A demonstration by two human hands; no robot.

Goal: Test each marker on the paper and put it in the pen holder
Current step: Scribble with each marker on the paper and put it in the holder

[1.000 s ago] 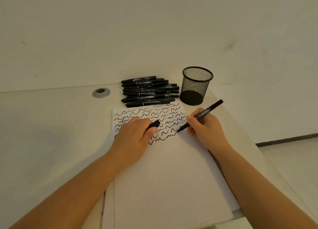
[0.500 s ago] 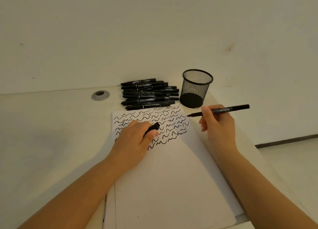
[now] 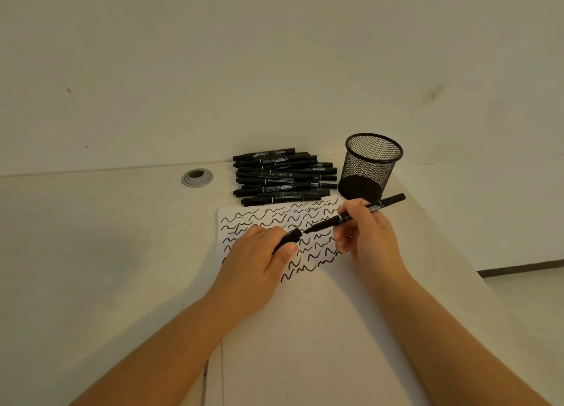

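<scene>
Your right hand (image 3: 370,237) pinches the open marker (image 3: 355,214) and aims its tip at the cap (image 3: 288,239) gripped in your left hand (image 3: 259,262), both just above the paper (image 3: 305,329). Many squiggles already fill the sheet's top, yet the one mesh pen holder (image 3: 374,166) looks empty. Roughly a dozen markers (image 3: 283,176), too overlapped to count exactly, wait piled beside it.

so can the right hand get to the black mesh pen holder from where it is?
Probably yes. The right hand, gripping the uncapped black marker, sits just in front of the black mesh pen holder, whose mouth is open, with nothing between them. The cap is in the left hand.
</scene>
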